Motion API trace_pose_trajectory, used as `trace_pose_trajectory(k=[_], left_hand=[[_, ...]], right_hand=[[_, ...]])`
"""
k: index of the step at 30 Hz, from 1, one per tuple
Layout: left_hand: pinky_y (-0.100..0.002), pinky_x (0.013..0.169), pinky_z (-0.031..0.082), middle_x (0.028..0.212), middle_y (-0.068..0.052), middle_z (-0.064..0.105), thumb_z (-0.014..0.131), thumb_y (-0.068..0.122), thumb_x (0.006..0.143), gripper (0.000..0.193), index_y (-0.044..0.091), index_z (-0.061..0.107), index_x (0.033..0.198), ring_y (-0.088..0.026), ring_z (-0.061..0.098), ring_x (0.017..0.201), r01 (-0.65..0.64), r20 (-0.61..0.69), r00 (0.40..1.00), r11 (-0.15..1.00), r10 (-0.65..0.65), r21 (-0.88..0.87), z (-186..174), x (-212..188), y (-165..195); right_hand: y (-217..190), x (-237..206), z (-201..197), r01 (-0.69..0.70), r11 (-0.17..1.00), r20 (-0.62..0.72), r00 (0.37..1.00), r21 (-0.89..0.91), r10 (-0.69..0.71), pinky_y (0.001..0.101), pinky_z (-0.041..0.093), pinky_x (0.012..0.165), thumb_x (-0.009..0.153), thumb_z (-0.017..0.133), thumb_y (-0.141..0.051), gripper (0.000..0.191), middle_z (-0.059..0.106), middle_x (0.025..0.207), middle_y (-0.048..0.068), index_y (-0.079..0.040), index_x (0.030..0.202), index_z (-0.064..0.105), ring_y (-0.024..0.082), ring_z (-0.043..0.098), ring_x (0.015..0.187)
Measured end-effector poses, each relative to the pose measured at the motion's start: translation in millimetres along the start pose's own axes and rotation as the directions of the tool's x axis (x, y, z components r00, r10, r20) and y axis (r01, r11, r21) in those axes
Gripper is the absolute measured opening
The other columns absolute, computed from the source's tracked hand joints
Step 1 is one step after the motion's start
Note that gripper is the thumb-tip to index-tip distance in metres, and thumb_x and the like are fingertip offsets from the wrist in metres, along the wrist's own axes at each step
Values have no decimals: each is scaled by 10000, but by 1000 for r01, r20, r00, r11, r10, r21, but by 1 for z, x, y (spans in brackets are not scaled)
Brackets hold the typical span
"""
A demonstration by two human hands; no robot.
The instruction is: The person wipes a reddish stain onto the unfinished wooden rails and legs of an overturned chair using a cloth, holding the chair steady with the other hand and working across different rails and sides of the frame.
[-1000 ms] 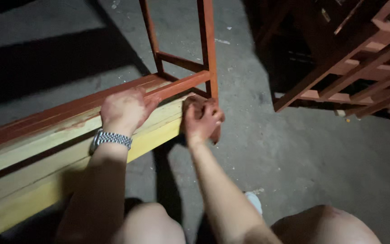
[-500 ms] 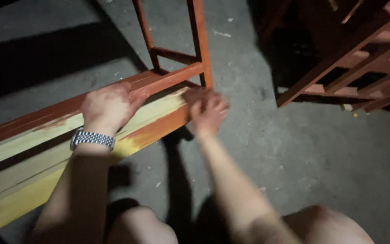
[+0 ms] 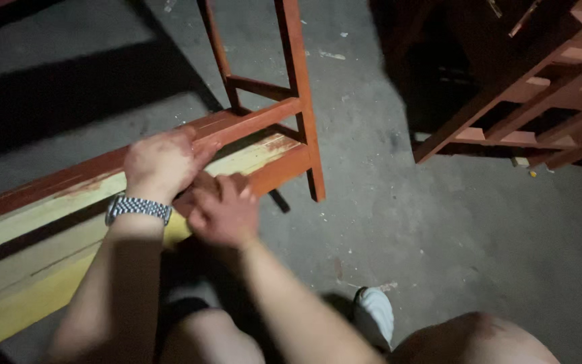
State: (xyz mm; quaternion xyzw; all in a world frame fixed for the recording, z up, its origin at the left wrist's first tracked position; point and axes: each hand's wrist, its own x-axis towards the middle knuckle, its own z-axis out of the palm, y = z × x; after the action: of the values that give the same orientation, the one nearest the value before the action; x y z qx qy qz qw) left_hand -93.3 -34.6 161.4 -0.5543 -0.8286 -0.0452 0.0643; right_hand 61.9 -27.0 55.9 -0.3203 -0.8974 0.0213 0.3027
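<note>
— While the red-painted wooden frame (image 3: 264,128) lies across the concrete floor (image 3: 439,222), where is it placed relative to the fingers?

— The frame's long rails are seen running from about eight o'clock up toward two o'clock, with the left hand (image 3: 163,162) laid flat on the upper red rail. Its fingers are extended and held close together, pointing toward two o'clock, and red stain is visible on them. The right hand (image 3: 223,210) is found just below and touching it, at about five o'clock from the left hand, curled against the lower red edge beside the pale yellow board (image 3: 28,269).

— How are the right fingers set?

— They are bent and pressed together over the rail's edge; whether anything small is pinched beneath them cannot be told. A metal wristwatch (image 3: 137,207) is worn on the left wrist.

— What has been changed since the earlier frames?

— The right hand has been drawn back along the rail toward eight o'clock: it was earlier seen near the frame's corner, by the upright leg, and is now tucked against the left hand. The left hand has been kept on the upper rail. A white shoe (image 3: 374,317) has come more fully into sight at six o'clock, and stacked red frames (image 3: 540,101) are seen at two o'clock.
</note>
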Motion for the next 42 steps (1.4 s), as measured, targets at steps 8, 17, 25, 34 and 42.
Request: trace_pose_trajectory(k=[8, 17, 25, 34, 42], left_hand=[[-420, 840, 575, 1092, -97, 763, 407, 718, 1016, 681, 135, 739, 1134, -279, 715, 1025, -1, -19, 1000, 998, 0, -62, 3, -5, 3], [-441, 850, 562, 1144, -128, 736, 415, 726, 969, 738, 91, 689, 1227, -295, 700, 1053, -61, -47, 997, 993, 57, -99, 5, 4, 3], [-454, 955, 540, 1251, -100, 708, 387, 704, 968, 701, 143, 668, 1280, -303, 668, 1160, 87, 213, 976, 982, -50, -169, -2, 1, 6], [-423, 795, 608, 1109, -129, 745, 277, 779, 1016, 820, 147, 761, 1216, -256, 712, 1045, 327, 267, 908, 944, -323, 33, -41, -85, -101], [-436, 759, 565, 1006, -108, 772, 414, 826, 912, 802, 142, 792, 1092, -274, 729, 917, 256, -132, 959, 967, -253, 5, -22, -120, -137]], right_hand=[[143, 70, -56, -319, 928, -9, 946, -194, 324, 532, 525, 847, 763, 759, -312, 400, 622, 1212, 229, -175, 1139, 769, 478, 554, 1108], [-40, 46, -21, -15, 978, 285, 956, -207, 75, 586, 495, 900, 740, 638, -451, 657, 547, 1378, 261, -73, 1277, 652, 476, 511, 1188], [115, 78, -67, -297, 940, 306, 891, -170, 336, 480, 512, 950, 926, 640, -504, 434, 574, 1287, 161, -191, 1218, 713, 373, 576, 1172], [139, 81, -46, -360, 913, 241, 884, -194, 400, 547, 468, 1010, 906, 663, -524, 450, 462, 1412, 222, -225, 1237, 717, 493, 445, 1310], [-36, 51, -28, 146, 977, 189, 975, -158, -115, 500, 512, 946, 871, 577, -167, 272, 683, 1101, 150, -99, 1095, 716, 333, 635, 1058]])
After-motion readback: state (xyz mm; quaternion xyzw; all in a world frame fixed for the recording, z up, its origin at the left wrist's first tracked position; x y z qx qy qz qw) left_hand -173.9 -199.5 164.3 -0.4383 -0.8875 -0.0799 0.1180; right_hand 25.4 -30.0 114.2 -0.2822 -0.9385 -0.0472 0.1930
